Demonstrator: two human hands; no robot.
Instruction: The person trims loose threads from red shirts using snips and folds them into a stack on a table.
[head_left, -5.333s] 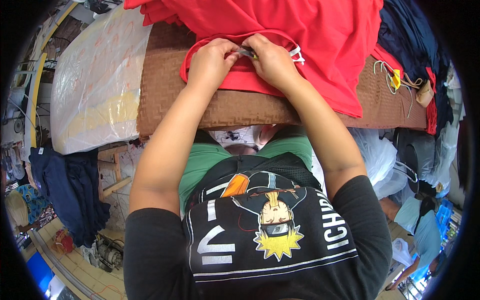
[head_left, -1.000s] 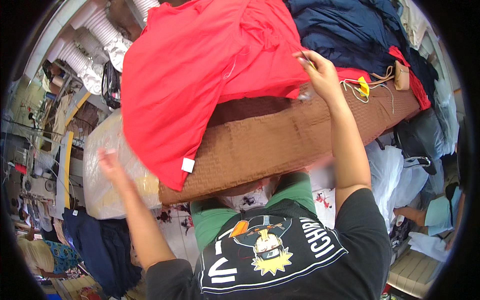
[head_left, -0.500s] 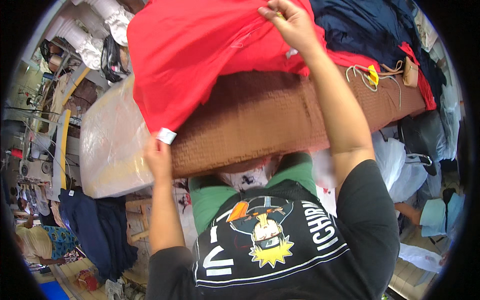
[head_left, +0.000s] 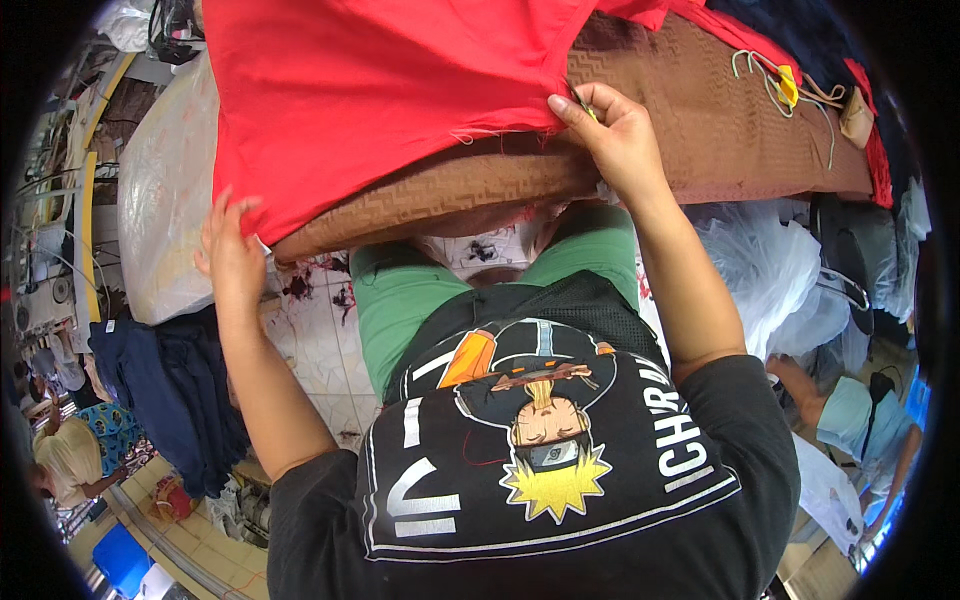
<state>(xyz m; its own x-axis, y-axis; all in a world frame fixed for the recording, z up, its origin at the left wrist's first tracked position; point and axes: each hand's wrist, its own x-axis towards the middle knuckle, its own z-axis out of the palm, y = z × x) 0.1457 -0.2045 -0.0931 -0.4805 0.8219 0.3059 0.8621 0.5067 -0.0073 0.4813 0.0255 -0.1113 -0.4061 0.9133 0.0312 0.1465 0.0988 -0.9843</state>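
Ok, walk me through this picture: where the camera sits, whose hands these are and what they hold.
There is no machine here. The picture comes from a wide fisheye camera worn on a person's head, looking down, so you see their own black printed T-shirt, green trousers and both forearms; straight edges bend near the rim.

In front of them is a work surface covered in brown patterned cloth, with a red garment spread over it. The right hand pinches the garment's frayed edge near the middle. The left hand presses on its lower left corner, fingers spread.

At the far right of the surface lie some pale cords with a yellow tag. A big clear plastic bag sits to the left, dark blue clothes below it.
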